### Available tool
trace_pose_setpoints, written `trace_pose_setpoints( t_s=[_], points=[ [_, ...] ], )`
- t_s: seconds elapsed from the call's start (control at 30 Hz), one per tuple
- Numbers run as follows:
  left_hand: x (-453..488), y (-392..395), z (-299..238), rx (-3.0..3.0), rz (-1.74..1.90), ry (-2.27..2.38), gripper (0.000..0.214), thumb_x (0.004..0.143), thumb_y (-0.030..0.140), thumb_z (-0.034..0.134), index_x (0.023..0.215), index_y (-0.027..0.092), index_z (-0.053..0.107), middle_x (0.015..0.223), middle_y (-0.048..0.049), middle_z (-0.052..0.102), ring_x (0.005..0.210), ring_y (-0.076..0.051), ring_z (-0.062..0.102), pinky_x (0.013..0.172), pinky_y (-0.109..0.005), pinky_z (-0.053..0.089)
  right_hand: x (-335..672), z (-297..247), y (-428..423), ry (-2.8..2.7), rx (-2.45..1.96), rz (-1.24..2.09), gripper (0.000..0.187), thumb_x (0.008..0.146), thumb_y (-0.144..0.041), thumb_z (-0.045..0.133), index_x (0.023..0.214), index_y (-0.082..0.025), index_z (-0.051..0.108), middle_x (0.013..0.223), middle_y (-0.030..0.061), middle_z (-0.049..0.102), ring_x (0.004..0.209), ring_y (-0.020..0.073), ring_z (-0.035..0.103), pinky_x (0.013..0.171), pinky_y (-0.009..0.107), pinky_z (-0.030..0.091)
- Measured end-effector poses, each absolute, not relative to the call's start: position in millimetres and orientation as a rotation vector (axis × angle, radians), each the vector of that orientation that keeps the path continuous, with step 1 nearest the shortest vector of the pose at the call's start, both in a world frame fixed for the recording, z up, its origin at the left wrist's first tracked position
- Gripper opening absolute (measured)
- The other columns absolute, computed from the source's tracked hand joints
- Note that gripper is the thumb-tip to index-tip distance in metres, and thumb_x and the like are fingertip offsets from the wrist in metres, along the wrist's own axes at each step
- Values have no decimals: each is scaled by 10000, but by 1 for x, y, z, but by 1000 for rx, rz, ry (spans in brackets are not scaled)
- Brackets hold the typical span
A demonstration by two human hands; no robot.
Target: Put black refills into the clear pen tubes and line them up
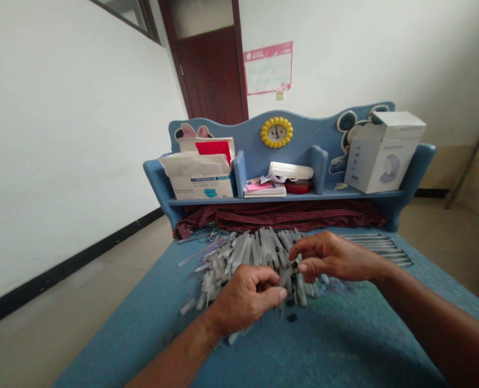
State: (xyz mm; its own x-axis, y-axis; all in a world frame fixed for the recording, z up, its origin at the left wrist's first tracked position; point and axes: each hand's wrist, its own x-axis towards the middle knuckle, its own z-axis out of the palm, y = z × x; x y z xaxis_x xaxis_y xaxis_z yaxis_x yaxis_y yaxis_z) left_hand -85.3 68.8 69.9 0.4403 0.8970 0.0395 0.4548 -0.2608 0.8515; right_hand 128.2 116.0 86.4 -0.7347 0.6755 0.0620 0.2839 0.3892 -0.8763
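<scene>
A heap of several pale translucent plastic tubes [239, 250] lies across the middle of a blue table [344, 345]. My left hand [245, 299] is curled shut on one of these tubes [285, 278], which slants up to the right. My right hand [330, 256] pinches a small black piece [294, 264] against the top end of that tube. Two small black pieces [292, 317] lie loose on the table just below my hands. The fingertips of both hands almost meet over the heap's near edge.
A row of finished tubes [379, 245] lies at the back right. Behind the heap are a red checked cloth [280, 215] and a blue shelf [288, 196] with a white box [381, 153], papers [201, 172] and a yellow clock [276, 132]. The floor drops off to the left.
</scene>
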Motion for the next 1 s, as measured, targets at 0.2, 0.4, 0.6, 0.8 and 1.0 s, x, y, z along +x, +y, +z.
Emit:
trace_pose_setpoints(
  t_s=[0.2, 0.4, 0.6, 0.8, 1.0],
  points=[
    [-85, 69, 70, 1891, 668, 1148, 172, 714, 281, 577, 615, 141, 555, 495, 63, 382, 478, -76, 333, 462, -212, 249, 125, 78, 118, -2258, -795, 1283, 403, 830, -493, 541, 662, -130, 586, 569, 15, 607, 509, 98, 545, 486, 187, 396],
    [-85, 70, 68, 1882, 689, 1138, 178, 720, 289, 577, 626, 138, 564, 503, 63, 378, 482, -76, 327, 458, -211, 247, 128, 81, 119, -2276, -826, 1196, 394, 834, -497, 536, 720, -127, 606, 548, 7, 592, 495, 100, 538, 460, 181, 373],
    [-85, 70, 67, 1887, 691, 1144, 185, 715, 295, 582, 611, 144, 553, 495, 67, 374, 475, -74, 323, 462, -212, 249, 124, 79, 118, -2268, -807, 1228, 417, 839, -496, 527, 654, -126, 578, 544, 16, 596, 484, 96, 534, 466, 183, 379],
    [-84, 69, 68, 1888, 701, 1151, 181, 713, 291, 581, 615, 142, 550, 496, 67, 371, 476, -75, 322, 455, -211, 241, 125, 80, 118, -2225, -811, 1264, 384, 824, -500, 548, 747, -127, 596, 546, 4, 590, 488, 102, 545, 452, 177, 374],
    [-84, 69, 68, 1914, 699, 1150, 156, 713, 268, 585, 627, 140, 564, 499, 67, 382, 479, -74, 336, 461, -204, 255, 123, 80, 117, -2260, -863, 1177, 479, 853, -517, 486, 581, -129, 548, 502, 19, 575, 454, 96, 527, 457, 187, 386]
  ],
)
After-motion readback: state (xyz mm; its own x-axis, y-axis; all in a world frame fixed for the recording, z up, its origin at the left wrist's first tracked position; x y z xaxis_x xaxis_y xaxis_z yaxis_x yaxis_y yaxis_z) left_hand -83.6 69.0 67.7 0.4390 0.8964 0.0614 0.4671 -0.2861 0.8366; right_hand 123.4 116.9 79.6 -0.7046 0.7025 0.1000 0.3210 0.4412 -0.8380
